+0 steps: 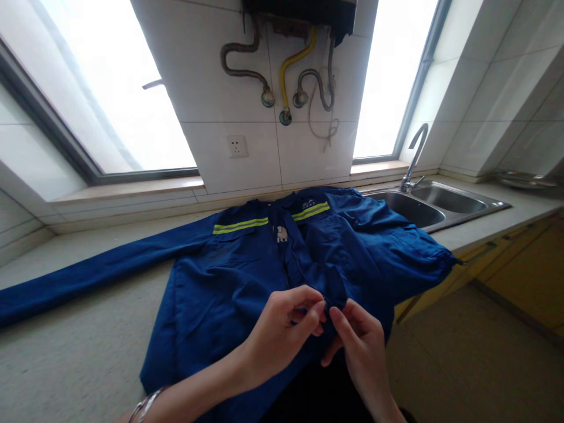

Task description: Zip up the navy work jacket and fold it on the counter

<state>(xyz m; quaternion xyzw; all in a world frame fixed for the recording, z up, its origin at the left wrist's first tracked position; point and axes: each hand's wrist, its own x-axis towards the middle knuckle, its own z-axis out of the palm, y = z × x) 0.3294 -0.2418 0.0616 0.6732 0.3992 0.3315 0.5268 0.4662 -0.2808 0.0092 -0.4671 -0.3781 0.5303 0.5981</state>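
Observation:
A blue work jacket (pixel 211 311) with yellow-green reflective strips lies spread out, front side up, its front partly open. My left hand (pixel 282 329) is closed in a pinch over the lower front edge; what sits between thumb and forefinger is too small to make out. Close beside it, my right hand (pixel 359 341) grips the jacket's front edge between thumb and fingers. The fingertips of both hands nearly meet. One sleeve stretches to the far left, while the other side drapes toward the sink.
The jacket rests on a pale countertop (pixel 101 352). At the right is a double metal sink (pixel 458 202) with a curved tap (pixel 416 155). A wall socket (pixel 238 146) and hoses under a dark wall unit (pixel 299 14) are behind. Yellow cabinets (pixel 520 264) stand below the counter.

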